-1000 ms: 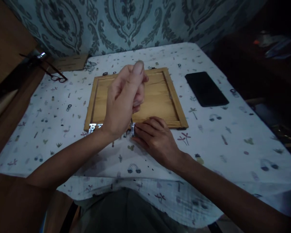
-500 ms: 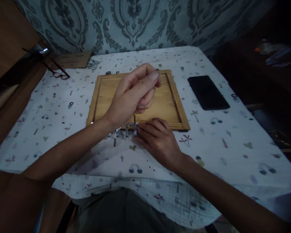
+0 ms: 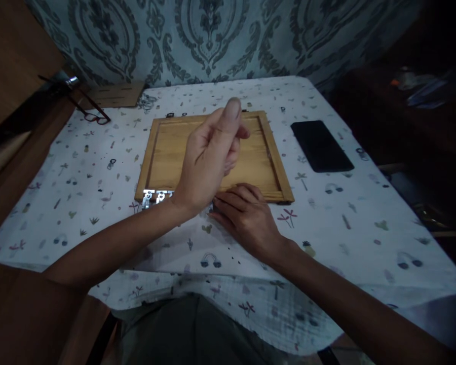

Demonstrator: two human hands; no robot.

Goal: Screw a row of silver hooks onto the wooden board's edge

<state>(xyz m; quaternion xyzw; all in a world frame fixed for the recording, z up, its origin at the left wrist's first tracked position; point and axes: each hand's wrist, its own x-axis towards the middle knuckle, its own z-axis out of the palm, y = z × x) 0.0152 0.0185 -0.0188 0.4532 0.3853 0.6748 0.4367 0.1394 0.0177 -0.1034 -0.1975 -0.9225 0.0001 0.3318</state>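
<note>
My left hand (image 3: 213, 152) is raised over the wooden framed panel (image 3: 169, 157), curled closed with the thumb up. It holds a screwdriver, hidden behind the hand now; its thin shaft and a bit of yellow showed a moment ago. A row of shiny metal fittings (image 3: 160, 196) sits along the panel's near edge, partly covered by my left wrist. My right hand (image 3: 247, 218) lies low at that edge, fingers together and thumb underneath, closed on the end metal fitting (image 3: 210, 208). The panel lies flat on the table.
A black phone (image 3: 322, 146) lies right of the panel on the patterned tablecloth (image 3: 327, 228). Glasses (image 3: 97, 119) and a piece of cardboard (image 3: 116, 95) are at the back left. A patterned curtain (image 3: 209, 40) hangs behind the table.
My left hand has turned, its thumb now pointing more upward, and the wrist has shifted slightly right and down. It now hides the screwdriver shaft. My right hand stays at the panel's edge.
</note>
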